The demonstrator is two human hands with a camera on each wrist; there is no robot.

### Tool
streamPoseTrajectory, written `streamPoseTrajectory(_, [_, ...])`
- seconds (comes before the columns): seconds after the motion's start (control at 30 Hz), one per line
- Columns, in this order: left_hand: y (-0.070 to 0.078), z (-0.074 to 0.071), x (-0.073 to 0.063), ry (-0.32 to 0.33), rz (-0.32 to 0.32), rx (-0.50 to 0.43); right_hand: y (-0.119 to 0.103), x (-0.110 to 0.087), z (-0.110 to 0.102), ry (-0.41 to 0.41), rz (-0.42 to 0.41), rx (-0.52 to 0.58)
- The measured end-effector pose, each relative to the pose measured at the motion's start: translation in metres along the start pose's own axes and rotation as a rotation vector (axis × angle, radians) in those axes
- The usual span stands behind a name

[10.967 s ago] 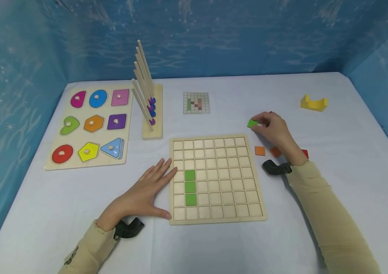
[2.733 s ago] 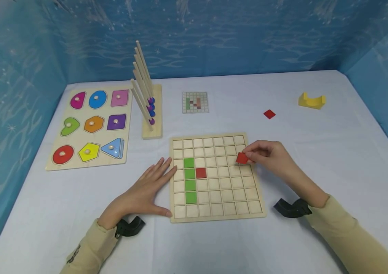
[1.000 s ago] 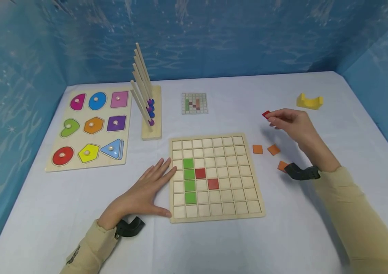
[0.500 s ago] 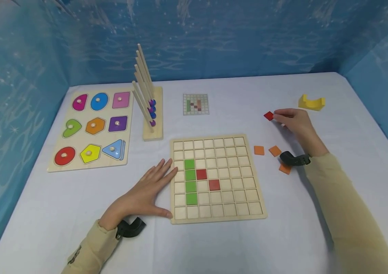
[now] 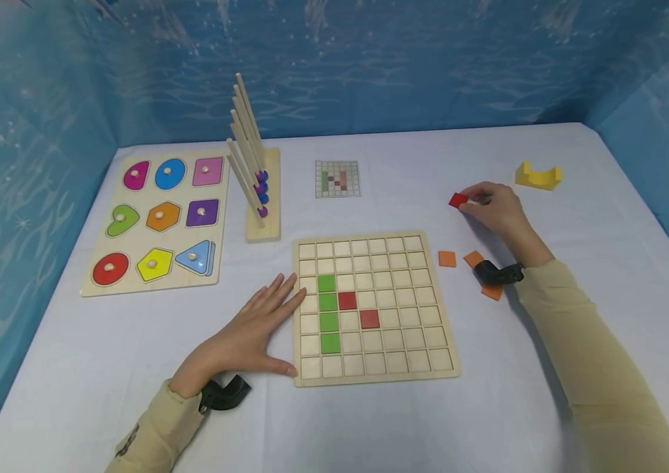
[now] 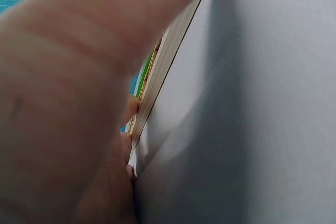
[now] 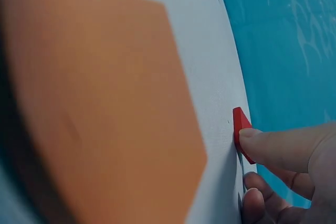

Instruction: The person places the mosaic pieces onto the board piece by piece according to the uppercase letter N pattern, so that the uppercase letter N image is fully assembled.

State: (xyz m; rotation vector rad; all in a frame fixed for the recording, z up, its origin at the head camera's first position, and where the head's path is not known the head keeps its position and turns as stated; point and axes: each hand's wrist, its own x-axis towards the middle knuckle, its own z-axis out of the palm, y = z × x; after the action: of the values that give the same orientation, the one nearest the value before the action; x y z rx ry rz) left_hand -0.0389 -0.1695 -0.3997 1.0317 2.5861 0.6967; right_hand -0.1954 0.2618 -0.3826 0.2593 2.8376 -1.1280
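Observation:
Between thumb and fingers, my right hand (image 5: pixel 498 209) pinches a red square tile (image 5: pixel 457 200) at the right of the table. The right wrist view shows that red tile (image 7: pixel 242 134) tilted, its lower edge at or close to the cloth. My left hand (image 5: pixel 251 332) lies spread, fingertips and thumb touching the left edge of the wooden grid board (image 5: pixel 392 380). In the board, green tiles (image 5: pixel 328 322) form a column, and two red tiles (image 5: pixel 369 319) sit to its right. Orange tiles (image 5: pixel 447 259) lie right of the board, partly under the right wrist's black camera mount.
Behind the board lies a small pattern card (image 5: pixel 337 179). A wooden stand with upright pegs and beads (image 5: pixel 264 230) is at back left, next to a knobbed shape puzzle (image 5: pixel 133 253). A yellow block (image 5: pixel 538 176) stands at back right.
Since the earliest frame, another green tile and two red tiles have come into the board. Over the last second my right hand has taken hold of the red tile and lifted it slightly.

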Motion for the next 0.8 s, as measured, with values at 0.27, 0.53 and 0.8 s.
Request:
streamPoseTrajectory(0.27, [-0.001, 0.001, 0.000, 0.005, 0.004, 0.005, -0.001, -0.004, -0.004, 0.000, -0.023, 0.017])
streamPoseTrajectory(0.53, [-0.001, 0.002, 0.001, 0.005, 0.007, 0.001, 0.046, 0.016, -0.005, 0.026, -0.062, 0.155])
streamPoseTrajectory(0.8, [-0.001, 0.001, 0.001, 0.005, 0.005, -0.004, 0.041, -0.030, 0.002, -0.001, -0.166, 0.277])
